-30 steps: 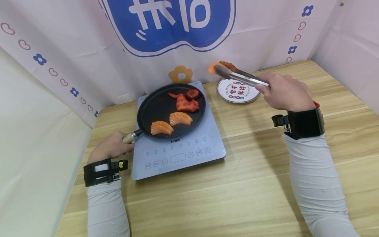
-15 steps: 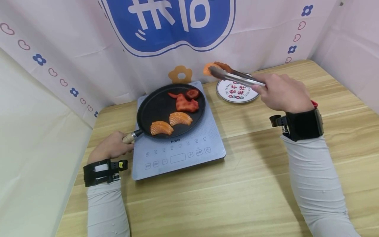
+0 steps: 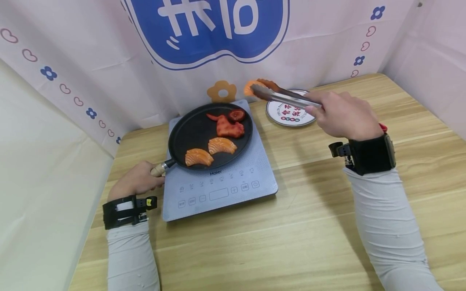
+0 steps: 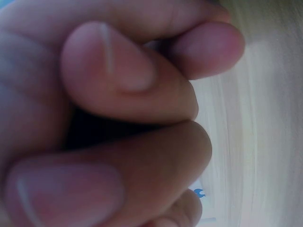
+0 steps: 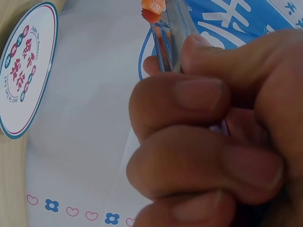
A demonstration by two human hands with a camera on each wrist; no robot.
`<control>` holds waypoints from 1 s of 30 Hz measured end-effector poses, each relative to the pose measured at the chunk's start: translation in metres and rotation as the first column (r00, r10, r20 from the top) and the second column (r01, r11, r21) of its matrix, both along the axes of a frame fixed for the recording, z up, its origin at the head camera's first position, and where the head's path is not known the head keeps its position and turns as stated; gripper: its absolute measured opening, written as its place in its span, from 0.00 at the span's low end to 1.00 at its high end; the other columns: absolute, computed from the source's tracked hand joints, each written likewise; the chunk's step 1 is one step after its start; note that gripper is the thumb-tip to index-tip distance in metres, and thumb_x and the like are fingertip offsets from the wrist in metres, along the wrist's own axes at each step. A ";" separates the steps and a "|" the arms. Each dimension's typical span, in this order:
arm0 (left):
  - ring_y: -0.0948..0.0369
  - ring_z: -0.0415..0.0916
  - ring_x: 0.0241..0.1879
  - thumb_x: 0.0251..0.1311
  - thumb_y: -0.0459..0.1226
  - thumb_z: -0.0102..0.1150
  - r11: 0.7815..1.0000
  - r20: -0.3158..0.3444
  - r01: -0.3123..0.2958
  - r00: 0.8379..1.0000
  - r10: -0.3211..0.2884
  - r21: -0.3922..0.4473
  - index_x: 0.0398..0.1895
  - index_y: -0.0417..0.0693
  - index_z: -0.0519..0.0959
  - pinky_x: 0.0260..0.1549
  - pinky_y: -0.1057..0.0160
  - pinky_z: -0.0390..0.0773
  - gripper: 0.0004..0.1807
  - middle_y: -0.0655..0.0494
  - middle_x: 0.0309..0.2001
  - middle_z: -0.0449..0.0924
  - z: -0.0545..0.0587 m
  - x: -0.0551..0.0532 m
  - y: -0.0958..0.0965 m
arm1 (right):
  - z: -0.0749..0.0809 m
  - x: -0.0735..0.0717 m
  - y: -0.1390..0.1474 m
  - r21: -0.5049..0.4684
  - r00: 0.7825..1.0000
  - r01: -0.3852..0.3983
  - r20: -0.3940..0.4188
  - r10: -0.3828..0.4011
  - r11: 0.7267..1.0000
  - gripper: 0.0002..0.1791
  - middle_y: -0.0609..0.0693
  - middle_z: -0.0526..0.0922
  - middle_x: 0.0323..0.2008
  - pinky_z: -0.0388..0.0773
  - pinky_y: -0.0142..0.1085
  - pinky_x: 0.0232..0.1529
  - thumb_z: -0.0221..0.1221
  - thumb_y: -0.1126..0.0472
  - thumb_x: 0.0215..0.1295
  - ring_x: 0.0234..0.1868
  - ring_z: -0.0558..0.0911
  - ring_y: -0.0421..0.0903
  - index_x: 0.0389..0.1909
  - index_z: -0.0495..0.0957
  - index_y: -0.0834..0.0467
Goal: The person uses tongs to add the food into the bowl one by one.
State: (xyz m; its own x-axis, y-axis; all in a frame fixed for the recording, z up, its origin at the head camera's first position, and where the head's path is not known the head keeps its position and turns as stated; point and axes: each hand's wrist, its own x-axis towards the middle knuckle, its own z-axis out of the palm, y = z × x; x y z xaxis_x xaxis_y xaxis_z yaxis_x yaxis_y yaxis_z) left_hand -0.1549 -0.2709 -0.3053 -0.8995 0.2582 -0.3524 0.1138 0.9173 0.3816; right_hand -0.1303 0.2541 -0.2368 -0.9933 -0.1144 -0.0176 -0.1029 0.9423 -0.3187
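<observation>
My left hand grips the wooden handle of a round black frying pan. Inside the pan lie two orange salmon slices, a red chicken wing and a dark red round slice. With my right hand I hold metal tongs, whose tips pinch an orange piece that looks like salmon. The tongs are in the air, above and behind the gap between pan and plate. In the left wrist view curled fingers fill the picture, and the handle is hidden.
Under the pan is a grey induction cooker. A white plate with red characters lies right of it, partly behind the tongs. The wooden table ends at a printed white curtain at the back.
My right hand has moved left and slightly down, carrying the tongs and the orange piece toward the pan. The left hand and the pan stay where they were.
</observation>
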 end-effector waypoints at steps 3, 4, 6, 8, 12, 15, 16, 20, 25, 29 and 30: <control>0.62 0.73 0.21 0.64 0.39 0.63 1.000 -0.001 0.000 1.000 0.000 0.000 0.26 0.44 0.76 0.20 0.65 0.73 0.11 0.56 0.21 0.79 0.000 0.000 0.000 | 0.001 0.001 -0.002 0.000 1.000 -0.007 -0.001 0.007 1.000 0.30 0.58 0.80 0.54 0.70 0.47 0.33 0.44 0.43 0.83 0.43 0.79 0.56 0.81 0.62 0.42; 0.62 0.73 0.21 0.64 0.39 0.63 1.000 -0.001 0.000 1.000 0.000 0.000 0.26 0.44 0.76 0.20 0.65 0.73 0.11 0.56 0.21 0.79 0.000 0.000 0.000 | 0.001 0.001 -0.003 0.000 1.000 -0.010 -0.003 0.010 1.000 0.30 0.58 0.80 0.56 0.70 0.47 0.34 0.44 0.43 0.83 0.44 0.79 0.56 0.81 0.62 0.42; 0.62 0.73 0.20 0.64 0.39 0.63 1.000 -0.002 0.001 1.000 -0.001 0.000 0.26 0.44 0.76 0.20 0.65 0.73 0.11 0.56 0.21 0.79 0.000 0.000 0.000 | 0.002 0.002 -0.004 0.002 1.000 -0.016 -0.008 0.016 1.000 0.30 0.59 0.80 0.58 0.71 0.48 0.35 0.45 0.42 0.83 0.46 0.79 0.57 0.81 0.62 0.42; 0.62 0.73 0.20 0.64 0.39 0.62 1.000 -0.003 0.001 1.000 -0.001 0.000 0.26 0.44 0.76 0.20 0.65 0.73 0.11 0.56 0.21 0.79 0.000 0.000 0.000 | 0.003 0.003 -0.006 0.002 1.000 -0.024 -0.011 0.024 1.000 0.30 0.58 0.80 0.59 0.71 0.48 0.35 0.45 0.43 0.83 0.46 0.79 0.57 0.81 0.62 0.43; 0.62 0.73 0.20 0.64 0.39 0.62 1.000 -0.003 -0.001 1.000 0.001 -0.003 0.27 0.44 0.77 0.19 0.64 0.73 0.11 0.56 0.21 0.79 0.000 0.000 0.000 | 0.003 0.004 -0.010 0.006 0.999 -0.038 -0.025 0.038 0.999 0.30 0.58 0.81 0.58 0.70 0.46 0.33 0.47 0.43 0.82 0.45 0.79 0.57 0.81 0.64 0.43; 0.62 0.73 0.21 0.64 0.39 0.62 1.000 -0.004 -0.003 1.000 0.003 -0.006 0.27 0.44 0.77 0.20 0.64 0.73 0.10 0.56 0.22 0.80 0.001 0.000 0.001 | 0.004 0.004 -0.011 0.011 0.998 -0.046 -0.034 0.047 0.999 0.30 0.58 0.82 0.59 0.70 0.46 0.32 0.47 0.42 0.82 0.45 0.80 0.57 0.80 0.65 0.44; 0.62 0.73 0.21 0.64 0.39 0.62 1.000 -0.004 -0.003 1.000 0.003 -0.006 0.27 0.44 0.77 0.20 0.64 0.73 0.10 0.56 0.22 0.80 0.001 0.000 0.001 | 0.004 0.004 -0.012 0.012 0.998 -0.048 -0.034 0.048 0.999 0.30 0.58 0.82 0.59 0.70 0.45 0.32 0.47 0.42 0.82 0.44 0.80 0.57 0.80 0.65 0.44; 0.62 0.73 0.21 0.64 0.39 0.62 1.000 0.001 -0.005 1.000 0.005 -0.006 0.27 0.44 0.77 0.20 0.64 0.73 0.10 0.56 0.22 0.80 0.001 0.000 0.001 | 0.005 0.005 -0.015 0.016 0.998 -0.055 -0.029 0.056 0.998 0.30 0.58 0.82 0.56 0.69 0.45 0.31 0.47 0.42 0.82 0.42 0.79 0.56 0.80 0.65 0.43; 0.62 0.73 0.21 0.64 0.39 0.62 1.000 0.005 -0.007 1.000 0.007 -0.004 0.27 0.43 0.77 0.20 0.64 0.73 0.11 0.56 0.22 0.80 0.001 0.000 0.001 | 0.005 0.007 -0.019 0.025 0.997 -0.068 -0.029 0.069 0.997 0.28 0.56 0.82 0.49 0.70 0.45 0.33 0.47 0.41 0.82 0.42 0.79 0.56 0.78 0.67 0.39; 0.62 0.73 0.21 0.64 0.39 0.62 1.000 0.010 -0.009 1.000 0.009 -0.001 0.28 0.43 0.77 0.20 0.64 0.73 0.11 0.56 0.22 0.80 0.001 0.000 0.001 | 0.004 0.008 -0.021 0.030 0.996 -0.079 -0.042 0.081 0.996 0.26 0.55 0.82 0.45 0.70 0.46 0.34 0.46 0.42 0.83 0.42 0.79 0.56 0.76 0.68 0.38; 0.62 0.73 0.21 0.64 0.39 0.62 1.000 0.011 -0.009 1.000 0.009 -0.002 0.28 0.43 0.78 0.20 0.64 0.73 0.11 0.56 0.22 0.80 0.001 0.000 0.001 | 0.004 0.008 -0.021 0.030 0.996 -0.081 -0.046 0.082 0.996 0.26 0.54 0.82 0.44 0.70 0.46 0.34 0.46 0.42 0.83 0.42 0.79 0.56 0.76 0.68 0.38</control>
